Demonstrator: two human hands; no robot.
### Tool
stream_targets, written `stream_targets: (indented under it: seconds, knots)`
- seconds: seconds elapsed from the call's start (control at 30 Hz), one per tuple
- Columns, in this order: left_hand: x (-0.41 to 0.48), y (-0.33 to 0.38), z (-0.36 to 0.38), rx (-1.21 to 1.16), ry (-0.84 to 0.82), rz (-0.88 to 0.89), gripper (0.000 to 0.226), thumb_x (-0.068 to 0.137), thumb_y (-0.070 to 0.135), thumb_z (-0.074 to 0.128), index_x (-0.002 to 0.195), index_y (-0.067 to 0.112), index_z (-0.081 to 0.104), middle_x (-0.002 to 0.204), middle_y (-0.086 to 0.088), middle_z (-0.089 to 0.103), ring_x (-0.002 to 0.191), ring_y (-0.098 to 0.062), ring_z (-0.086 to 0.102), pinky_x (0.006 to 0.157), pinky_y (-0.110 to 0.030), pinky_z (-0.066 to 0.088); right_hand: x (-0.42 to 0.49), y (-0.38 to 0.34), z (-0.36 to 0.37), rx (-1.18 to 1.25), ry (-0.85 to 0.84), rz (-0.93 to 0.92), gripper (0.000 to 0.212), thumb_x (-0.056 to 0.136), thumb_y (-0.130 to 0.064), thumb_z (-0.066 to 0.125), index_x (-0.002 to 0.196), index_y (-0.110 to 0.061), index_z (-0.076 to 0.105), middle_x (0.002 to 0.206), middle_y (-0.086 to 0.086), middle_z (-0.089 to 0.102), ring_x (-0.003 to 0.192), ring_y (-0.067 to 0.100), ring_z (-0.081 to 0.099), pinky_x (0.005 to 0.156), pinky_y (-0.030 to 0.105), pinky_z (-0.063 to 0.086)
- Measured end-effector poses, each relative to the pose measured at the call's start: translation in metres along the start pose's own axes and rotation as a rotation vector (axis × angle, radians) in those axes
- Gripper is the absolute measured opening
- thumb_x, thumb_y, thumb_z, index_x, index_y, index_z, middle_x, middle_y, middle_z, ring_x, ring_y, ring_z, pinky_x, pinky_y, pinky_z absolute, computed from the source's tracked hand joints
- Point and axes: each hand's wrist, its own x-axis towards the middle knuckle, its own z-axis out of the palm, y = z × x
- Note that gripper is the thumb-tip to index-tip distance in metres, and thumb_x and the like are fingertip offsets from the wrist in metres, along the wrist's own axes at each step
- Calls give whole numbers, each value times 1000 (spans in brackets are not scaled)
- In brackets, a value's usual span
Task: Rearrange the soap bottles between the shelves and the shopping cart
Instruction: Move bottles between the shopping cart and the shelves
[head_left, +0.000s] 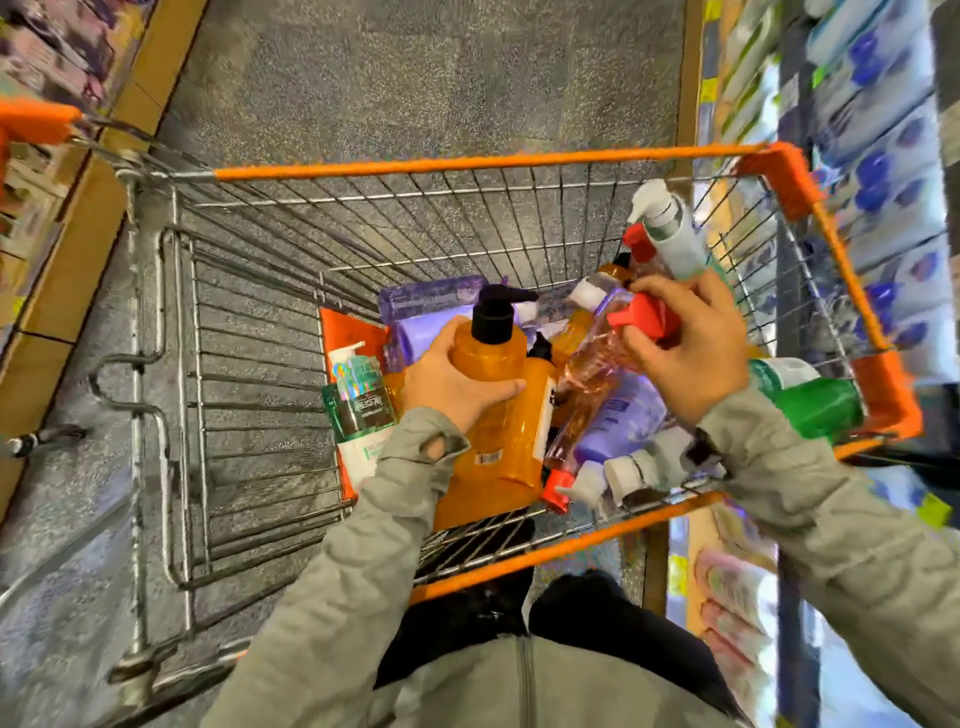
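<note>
Amber pump bottle (488, 364) looks full, heavy, slick; left hand (457, 387) wraps its shoulder, a sound hold; right hand (685, 353) grips the pink bottle (587, 379) by its red pump (644, 314).

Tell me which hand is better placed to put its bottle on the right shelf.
Probably the right hand: it grips the pink bottle on the side of the cart nearest that shelf. The left hand grips the orange bottle farther away.
</note>
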Motion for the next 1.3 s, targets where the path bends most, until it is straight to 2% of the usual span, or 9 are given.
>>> stream_targets:
  seconds: [0.13, 0.27, 0.4, 0.57, 0.67, 0.87, 1.0, 1.17, 1.3]
  knots:
    - [-17, 21, -1, -32, 19, 88, 88, 61, 28, 88, 137, 20, 45, 121, 4, 58, 114, -12, 54, 93, -16, 36, -16, -7, -25, 1, 6, 4, 45, 70, -30, 62, 107, -6, 69, 89, 8, 42, 81, 19, 44, 74, 15, 30]
    - [-35, 41, 4, -89, 41, 160, 89, 55, 32, 91, 133, 22, 49, 118, 0, 63, 110, -15, 59, 97, -28, 45, -30, -21, -57, 5, 70, -33, 40, 68, -17, 70, 106, -6, 69, 88, 7, 43, 81, 10, 41, 74, 11, 31]
    - [-57, 62, 10, -152, 38, 271, 83, 34, 52, 83, 111, 35, 54, 107, 6, 68, 101, -15, 64, 90, -38, 52, -46, -38, -97, -5, 178, -122, 35, 69, -14, 73, 102, -4, 70, 81, 15, 47, 75, 2, 35, 71, 1, 30]
    - [-92, 96, 17, -194, 26, 415, 63, 32, 54, 77, 89, 61, 52, 94, 25, 64, 96, -10, 64, 90, -39, 52, -72, -52, -152, 4, 298, -150, 35, 69, -19, 75, 102, -6, 71, 82, 5, 46, 77, 8, 42, 71, 13, 35]
    - [-115, 116, 25, -223, 12, 509, 75, 33, 55, 77, 104, 48, 52, 103, 14, 66, 99, -9, 63, 91, -37, 51, -90, -60, -185, -11, 346, -168, 35, 69, -22, 75, 100, -6, 71, 78, 6, 44, 72, 3, 38, 70, 4, 32]
    - [-164, 149, 48, -236, -40, 653, 78, 32, 56, 79, 104, 47, 51, 106, 9, 67, 102, -13, 63, 92, -41, 51, -136, -69, -242, -26, 401, -149, 42, 67, -39, 68, 97, -10, 73, 77, 12, 52, 73, 12, 46, 69, 11, 33]
    - [-193, 170, 67, -255, -125, 754, 73, 36, 52, 80, 104, 37, 55, 104, 7, 68, 97, -12, 64, 87, -39, 52, -164, -73, -277, -48, 452, -105, 34, 66, -33, 74, 95, -17, 73, 71, -6, 42, 64, 3, 41, 66, 5, 32]
    - [-219, 199, 92, -271, -239, 876, 73, 37, 53, 83, 104, 38, 57, 104, 8, 69, 99, -13, 65, 88, -41, 53, -194, -81, -316, -102, 476, -40, 38, 61, -37, 74, 93, -18, 75, 71, -4, 47, 68, 6, 46, 65, 11, 37]
    - [-237, 231, 112, -230, -347, 996, 65, 43, 49, 86, 100, 41, 56, 98, 18, 67, 91, 0, 63, 83, -29, 54, -219, -87, -345, -120, 522, 30, 34, 62, -38, 75, 92, -23, 73, 77, 0, 54, 74, 15, 55, 70, 31, 47]
